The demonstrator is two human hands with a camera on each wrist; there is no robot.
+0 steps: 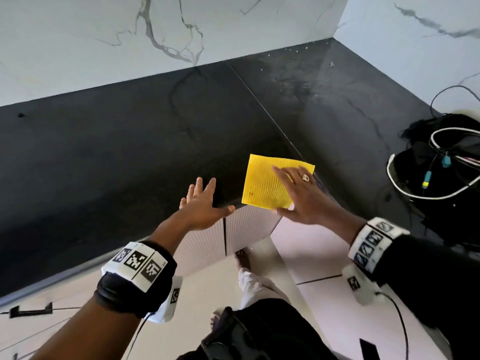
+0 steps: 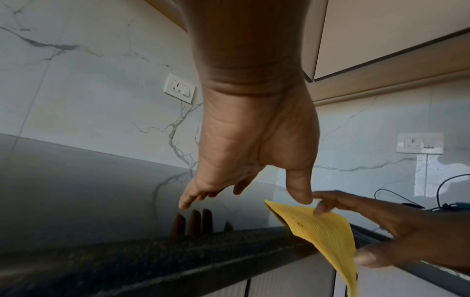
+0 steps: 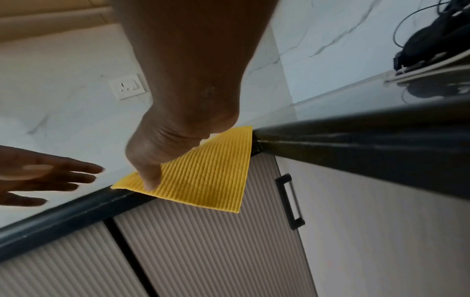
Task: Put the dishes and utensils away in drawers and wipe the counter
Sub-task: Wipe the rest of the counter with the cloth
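Note:
A yellow ribbed cloth (image 1: 262, 183) (image 2: 328, 235) (image 3: 211, 176) sticks out flat over the inner corner of the black counter (image 1: 130, 152). My right hand (image 1: 304, 198) (image 3: 172, 136) pinches it, fingers spread on top and thumb underneath. Part of the cloth overhangs the counter edge in front of the ribbed cabinet fronts (image 3: 178, 241). My left hand (image 1: 202, 203) (image 2: 254, 150) hovers open just left of the cloth, fingers stretched over the counter's front edge, holding nothing. No dishes or utensils are in view.
A black bag with white and black cables (image 1: 441, 172) sits on the counter at the right. Small crumbs and smears (image 1: 293, 50) lie near the back corner. A black drawer handle (image 3: 289, 201) is below the counter edge. Wall sockets (image 2: 179, 87) sit on the marble backsplash.

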